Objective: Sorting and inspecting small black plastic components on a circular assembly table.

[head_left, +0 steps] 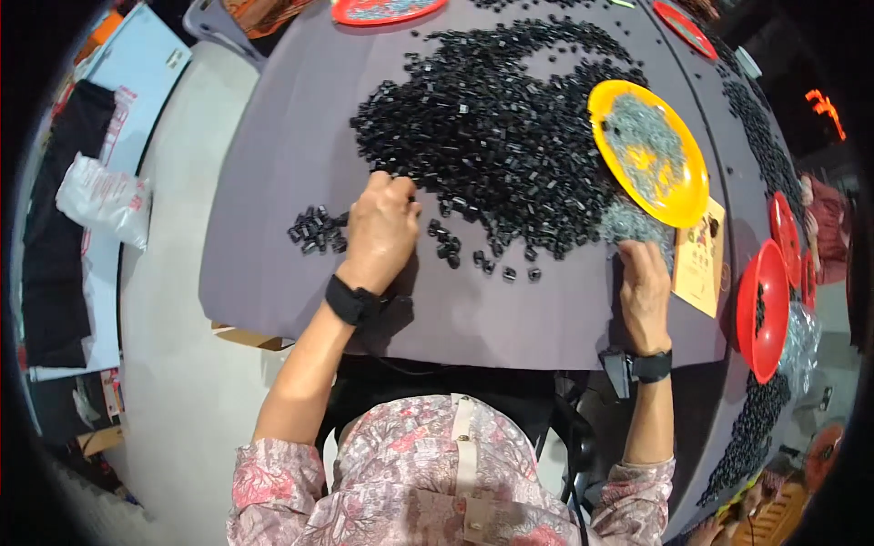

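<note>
A wide heap of small black plastic pieces (492,127) covers the middle of the grey tabletop (273,164). My left hand (381,235) is at the heap's near left edge, fingers curled together; whatever they hold is hidden. Beside it on the left lies a small cluster of black pieces (318,230). My right hand (646,296) is pinched at a small pile of clear pieces (628,221), and what is between its fingertips is too small to make out. Just beyond, a yellow oval plate (685,211) carries more clear pieces (642,136).
A yellow printed card (699,268) lies right of my right hand. Farther right are a red bowl (772,309) and more black pieces (751,437). A red plate (387,13) sits at the far edge. Off to the left, a white plastic bag (105,200) rests on a light-blue surface (150,68).
</note>
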A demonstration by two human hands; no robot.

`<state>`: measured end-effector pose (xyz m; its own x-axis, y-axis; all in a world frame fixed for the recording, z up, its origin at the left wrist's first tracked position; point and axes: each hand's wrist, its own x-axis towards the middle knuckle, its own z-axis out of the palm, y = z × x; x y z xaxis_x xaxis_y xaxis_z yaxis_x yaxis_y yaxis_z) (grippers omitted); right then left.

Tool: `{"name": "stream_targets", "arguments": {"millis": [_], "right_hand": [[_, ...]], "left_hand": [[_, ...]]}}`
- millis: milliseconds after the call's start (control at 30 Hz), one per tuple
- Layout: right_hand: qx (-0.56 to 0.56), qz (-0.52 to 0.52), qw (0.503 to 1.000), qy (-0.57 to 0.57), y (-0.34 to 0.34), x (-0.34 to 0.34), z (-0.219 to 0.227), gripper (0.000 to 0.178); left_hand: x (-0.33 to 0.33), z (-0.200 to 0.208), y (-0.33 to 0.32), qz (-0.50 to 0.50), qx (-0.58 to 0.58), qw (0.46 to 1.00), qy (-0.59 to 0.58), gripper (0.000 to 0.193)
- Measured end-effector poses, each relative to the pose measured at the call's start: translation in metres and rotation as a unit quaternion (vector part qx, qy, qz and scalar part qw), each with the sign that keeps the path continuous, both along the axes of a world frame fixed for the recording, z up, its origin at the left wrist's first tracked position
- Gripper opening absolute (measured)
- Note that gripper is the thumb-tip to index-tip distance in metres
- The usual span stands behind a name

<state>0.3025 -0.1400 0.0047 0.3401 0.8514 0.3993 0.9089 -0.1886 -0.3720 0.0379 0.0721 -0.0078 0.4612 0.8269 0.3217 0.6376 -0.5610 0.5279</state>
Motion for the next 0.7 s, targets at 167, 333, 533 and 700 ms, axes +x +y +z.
{"name": "stream_targets", "arguments": {"millis": [167,333,533,700], "right_hand": [[0.032,-0.003,0.999,0.031,-0.006,0.007,-0.005,0.023],[0.056,-0.013,0.998,0.035,-0.008,0.007,-0.002,0.021],[0.007,-0.051,0.992,0.113,-0.011,0.004,-0.002,0.014],[0.021,-0.049,0.993,0.107,-0.005,-0.001,0.000,0.014]], "left_hand": [[-0.004,0.001,-0.004,-0.039,-0.018,0.999,0.006,0.009],[-0.006,0.004,-0.007,-0.052,-0.025,0.998,-0.025,0.009],[-0.013,0.007,-0.007,-0.047,-0.091,0.992,-0.077,0.014],[-0.019,0.017,-0.021,-0.032,-0.269,0.949,-0.160,0.015]]}}
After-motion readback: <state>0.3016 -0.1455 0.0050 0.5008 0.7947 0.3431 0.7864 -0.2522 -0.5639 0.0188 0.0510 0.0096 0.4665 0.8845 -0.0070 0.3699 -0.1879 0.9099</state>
